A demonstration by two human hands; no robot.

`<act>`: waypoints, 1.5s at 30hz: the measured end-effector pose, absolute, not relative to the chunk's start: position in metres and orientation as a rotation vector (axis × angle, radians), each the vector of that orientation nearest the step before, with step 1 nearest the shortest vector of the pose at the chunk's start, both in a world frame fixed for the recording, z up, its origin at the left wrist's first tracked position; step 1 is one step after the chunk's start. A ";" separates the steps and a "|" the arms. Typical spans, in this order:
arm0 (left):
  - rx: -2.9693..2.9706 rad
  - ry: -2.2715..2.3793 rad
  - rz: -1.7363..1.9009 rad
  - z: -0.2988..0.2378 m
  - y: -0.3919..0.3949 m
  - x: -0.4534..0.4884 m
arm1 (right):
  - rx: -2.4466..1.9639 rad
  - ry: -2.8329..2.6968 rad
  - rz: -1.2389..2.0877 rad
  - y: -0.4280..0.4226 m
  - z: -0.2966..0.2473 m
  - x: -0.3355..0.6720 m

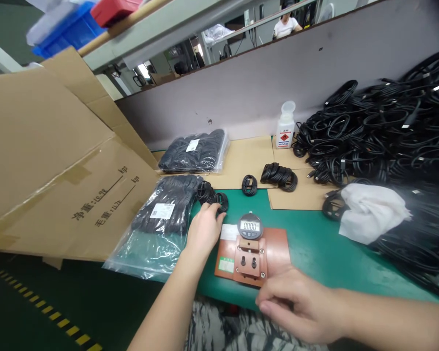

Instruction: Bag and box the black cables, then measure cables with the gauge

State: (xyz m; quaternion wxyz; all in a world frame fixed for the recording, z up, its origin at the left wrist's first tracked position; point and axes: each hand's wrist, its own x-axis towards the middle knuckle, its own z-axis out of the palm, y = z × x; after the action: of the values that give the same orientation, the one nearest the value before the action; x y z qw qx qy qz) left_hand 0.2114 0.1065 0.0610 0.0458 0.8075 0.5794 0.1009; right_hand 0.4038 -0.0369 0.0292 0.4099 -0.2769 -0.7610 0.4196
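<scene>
My left hand (pixel 204 229) reaches to the near end of a short row of coiled black cables (pixel 206 192). Its thumb and fingers are closed around the end coil (pixel 222 201), partly covering it. My right hand (pixel 300 304) is at the table's front edge with fingers curled in and thumb below them; I see nothing in it. Between the hands lies a reddish-brown gauge fixture (pixel 278 246) with a round digital indicator (pixel 250 226) reading 00.00. Behind it sits a single coiled cable (pixel 249 185), with a bunch of coils (pixel 278 176) to its right.
Clear bags of coiled cables (pixel 163 207) (pixel 193 150) lie at left beside a large cardboard box (pixel 106 195). A white bottle (pixel 286 126) stands at the back. A big cable heap (pixel 380 126) and a white cloth (pixel 373 212) fill the right. Another person (pixel 286 27) sits beyond the partition.
</scene>
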 end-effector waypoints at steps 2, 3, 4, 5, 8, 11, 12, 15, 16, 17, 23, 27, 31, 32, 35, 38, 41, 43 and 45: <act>2.492 1.764 0.304 0.059 0.112 0.213 | -0.704 -1.926 1.053 -0.038 0.029 0.404; 2.498 1.770 0.311 0.058 0.115 0.213 | -0.706 -1.928 1.050 -0.038 0.029 0.404; 2.500 1.778 0.318 0.057 0.117 0.212 | -0.704 -1.929 1.048 -0.038 0.029 0.404; 2.498 1.784 0.325 0.056 0.119 0.211 | -0.705 -1.929 1.042 -0.039 0.028 0.404; 2.483 1.770 0.334 0.058 0.120 0.210 | -0.711 -1.928 1.029 -0.039 0.028 0.404; 2.471 1.707 0.370 0.065 0.119 0.217 | -0.706 -1.923 1.029 -0.039 0.029 0.404; 2.468 1.667 0.382 0.068 0.121 0.223 | -0.706 -1.922 1.028 -0.038 0.029 0.404; 2.452 1.483 0.374 0.073 0.133 0.246 | -0.707 -1.911 1.030 -0.038 0.029 0.403; 2.436 1.423 0.362 0.073 0.140 0.255 | -0.708 -1.906 1.033 -0.038 0.029 0.403; 2.413 1.374 0.351 0.072 0.147 0.263 | -0.705 -1.901 1.037 -0.037 0.029 0.403; 2.154 1.221 0.446 0.061 0.176 0.285 | -0.679 -1.897 1.012 -0.036 0.027 0.403; 1.797 1.153 0.653 0.070 0.157 0.264 | -0.694 -1.896 1.021 -0.036 0.028 0.403; 1.404 1.048 0.871 0.085 0.091 0.224 | -0.715 -1.926 1.043 -0.037 0.030 0.404; 1.327 1.038 0.922 0.086 0.070 0.214 | -0.717 -1.936 1.032 -0.037 0.030 0.404; 0.719 0.800 1.023 0.082 0.008 0.190 | -0.729 -1.951 0.974 -0.040 0.034 0.405; 0.354 0.655 1.049 0.070 -0.038 0.182 | -0.744 -1.951 0.941 -0.042 0.036 0.404; 0.256 0.671 1.044 0.057 -0.065 0.186 | -0.753 -1.943 0.943 -0.044 0.036 0.403; 0.250 0.690 0.995 0.050 -0.076 0.192 | -0.743 -1.923 0.985 -0.045 0.035 0.402; 0.302 0.732 0.942 0.044 -0.084 0.197 | -0.726 -1.907 1.045 -0.046 0.033 0.402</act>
State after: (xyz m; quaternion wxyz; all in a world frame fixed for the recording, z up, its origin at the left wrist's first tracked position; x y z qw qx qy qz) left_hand 0.1969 -0.0836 0.0445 0.8166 0.1416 0.3436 0.4416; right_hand 0.4024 -0.0464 0.0333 0.4117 -0.2886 -0.7581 0.4153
